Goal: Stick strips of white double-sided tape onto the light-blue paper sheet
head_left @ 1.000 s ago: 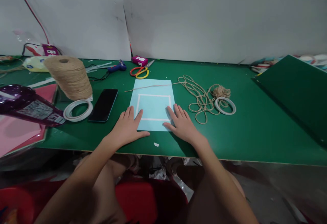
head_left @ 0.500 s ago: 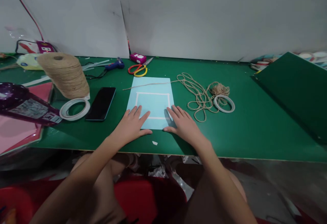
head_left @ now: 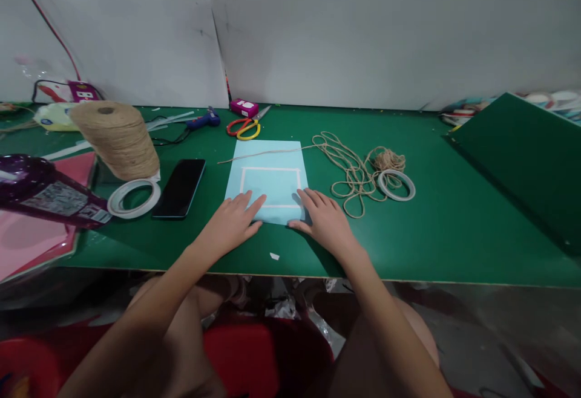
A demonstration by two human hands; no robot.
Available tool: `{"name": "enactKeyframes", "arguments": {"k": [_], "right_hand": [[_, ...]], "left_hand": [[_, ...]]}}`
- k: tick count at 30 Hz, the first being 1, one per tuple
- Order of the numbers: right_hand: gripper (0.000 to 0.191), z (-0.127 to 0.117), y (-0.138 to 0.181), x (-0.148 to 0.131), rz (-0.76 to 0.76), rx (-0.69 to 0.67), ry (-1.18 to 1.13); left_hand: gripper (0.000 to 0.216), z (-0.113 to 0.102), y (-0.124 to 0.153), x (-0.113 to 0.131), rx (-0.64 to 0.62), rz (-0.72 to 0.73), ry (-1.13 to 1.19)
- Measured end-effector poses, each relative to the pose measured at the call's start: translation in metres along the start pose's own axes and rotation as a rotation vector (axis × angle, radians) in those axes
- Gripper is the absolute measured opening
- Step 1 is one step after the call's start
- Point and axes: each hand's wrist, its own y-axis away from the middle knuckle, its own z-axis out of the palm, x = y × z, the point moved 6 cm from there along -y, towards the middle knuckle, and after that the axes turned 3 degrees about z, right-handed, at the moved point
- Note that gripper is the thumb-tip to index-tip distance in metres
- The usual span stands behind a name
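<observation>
A light blue sheet of paper lies on the green table, with white tape strips forming a rectangle on it. My left hand rests with spread fingers on the sheet's lower left part. Across from it, my right hand lies with fingers apart on the lower right edge. Neither hand holds anything. The end of a loose twine runs over the top of the paper; its tangle and small ball lie to the right. A white tape roll sits against the ball.
Left of the paper are a black phone, another tape roll, a big twine spool and a purple bottle. Behind stand scissors, a blue glue gun and a pink box. A green board leans at right.
The lower edge of the paper is a little farther from the table's front edge, and both hands have shifted slightly with it. The camera view has moved a little.
</observation>
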Motion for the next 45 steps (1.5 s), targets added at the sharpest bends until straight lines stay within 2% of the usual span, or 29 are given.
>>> {"name": "enactKeyframes", "arguments": {"k": [6, 12, 21, 26, 31, 38, 42, 45], "right_hand": [[0.063, -0.002, -0.001, 0.000, -0.002, 0.037, 0.001], [0.053, -0.005, -0.005, 0.000, 0.032, 0.055, 0.005], [0.051, -0.007, -0.006, 0.006, 0.061, 0.064, -0.061], [0.051, -0.006, -0.007, 0.009, 0.085, 0.053, -0.095], [0.053, -0.016, -0.008, 0.011, 0.097, 0.003, -0.221], [0.045, -0.034, -0.002, 0.033, 0.091, -0.016, -0.423], [0.041, -0.034, 0.001, 0.045, 0.121, -0.007, -0.411], [0.039, -0.033, 0.003, 0.041, 0.104, -0.029, -0.404]], "left_hand": [[0.052, -0.006, 0.000, 0.004, 0.042, 0.079, -0.002], [0.045, -0.009, -0.010, 0.002, 0.115, 0.014, 0.004], [0.055, -0.019, -0.006, -0.001, 0.219, -0.018, -0.078], [0.059, -0.028, -0.004, -0.003, 0.262, -0.048, -0.036], [0.051, -0.029, -0.004, -0.002, 0.306, -0.036, -0.066], [0.036, -0.020, 0.005, 0.025, 0.176, 0.175, 0.010], [0.029, -0.027, 0.015, 0.050, 0.071, 0.285, 0.066], [0.023, -0.034, 0.025, 0.066, -0.015, 0.313, 0.083]]}}
